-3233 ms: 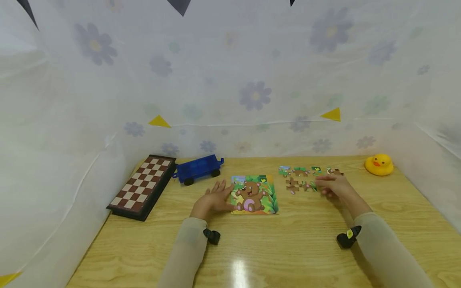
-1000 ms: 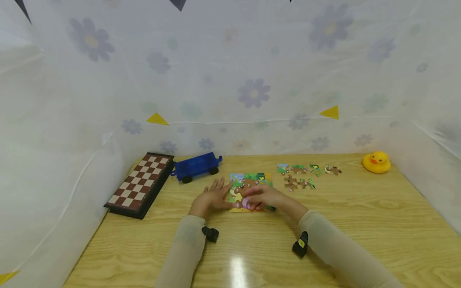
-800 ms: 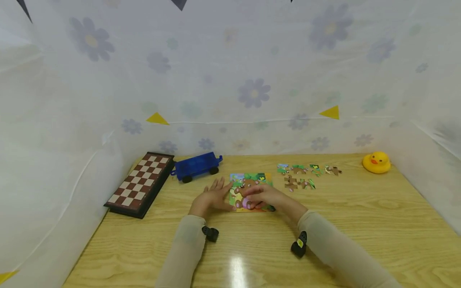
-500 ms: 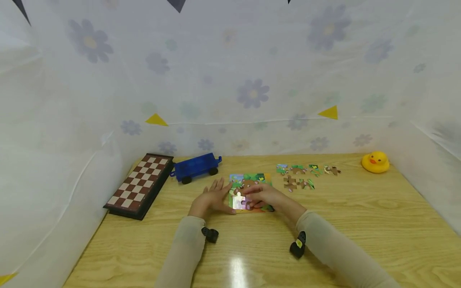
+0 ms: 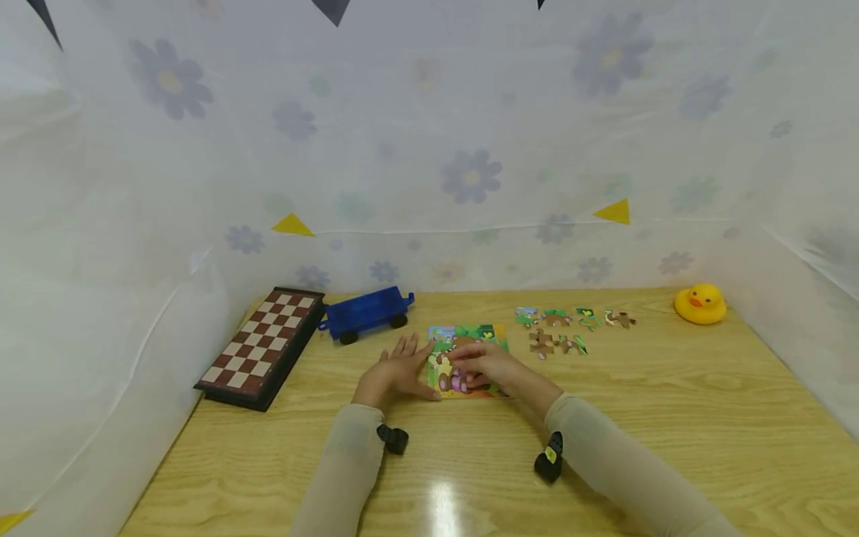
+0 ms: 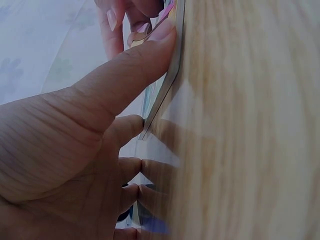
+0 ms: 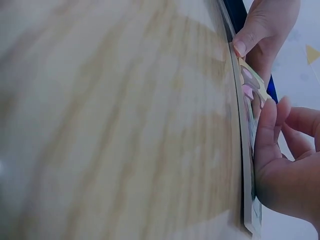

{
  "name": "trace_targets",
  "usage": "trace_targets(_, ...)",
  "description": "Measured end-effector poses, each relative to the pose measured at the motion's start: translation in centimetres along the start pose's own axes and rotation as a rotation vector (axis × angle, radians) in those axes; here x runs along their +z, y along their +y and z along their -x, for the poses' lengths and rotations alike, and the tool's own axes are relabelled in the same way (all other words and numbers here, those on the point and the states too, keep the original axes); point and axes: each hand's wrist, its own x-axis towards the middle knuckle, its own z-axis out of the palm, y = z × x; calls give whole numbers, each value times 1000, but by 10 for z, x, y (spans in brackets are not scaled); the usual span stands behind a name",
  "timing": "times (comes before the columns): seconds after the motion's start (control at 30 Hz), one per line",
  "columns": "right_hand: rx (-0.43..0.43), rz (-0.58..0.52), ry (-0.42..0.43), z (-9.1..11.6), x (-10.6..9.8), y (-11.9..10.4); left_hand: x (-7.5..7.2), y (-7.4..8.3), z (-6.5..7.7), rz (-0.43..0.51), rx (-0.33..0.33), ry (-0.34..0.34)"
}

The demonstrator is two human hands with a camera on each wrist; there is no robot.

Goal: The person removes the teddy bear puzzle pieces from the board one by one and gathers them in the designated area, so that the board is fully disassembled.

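Note:
In the head view a bear jigsaw puzzle board [image 5: 485,335] lies flat mid-table, partly covered by my hands. My left hand [image 5: 397,371] rests at its left side, fingers spread on the table; the thumb touches the board's near corner. Over the board my right hand [image 5: 498,366] pinches a puzzle piece [image 7: 255,80] between thumb and fingers. That piece shows cream, brown and pink. In the right wrist view it tilts up off the board, its lower end close to the left thumb. Several loose puzzle pieces [image 5: 555,318] lie right of the board.
A folded checkered game board [image 5: 265,343] lies at the left, with a blue toy wagon [image 5: 365,313] beside it. At the far right sits a yellow rubber duck [image 5: 700,304]. A flower-printed curtain [image 5: 429,171] hangs behind the wooden table [image 5: 510,462].
My right hand came from the loose pieces at the right to the board, bringing a piece. It now shifts the piece slightly and changes its tilt. The left hand has stayed at the board's side.

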Motion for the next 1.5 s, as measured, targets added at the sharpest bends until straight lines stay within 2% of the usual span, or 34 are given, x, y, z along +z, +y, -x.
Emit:
trace_targets(0.43, -30, -4, -38, -3, -3, 6, 2, -1, -3, -7, 2, 10)
trace_targets(0.6, -32, 14, 16, -5, 0, 9, 2, -1, -2, -4, 2, 11)
trace_targets(0.83, 19, 10, 109, -7, 6, 9, 1, -1, -2, -1, 9, 14)
trace_targets(1.17, 9, 36, 131, -5, 9, 8, 2, -2, -3, 8, 7, 9)
trace_targets(1.5, 51, 18, 153, -6, 10, 6, 2, -2, -2, 8, 7, 7)
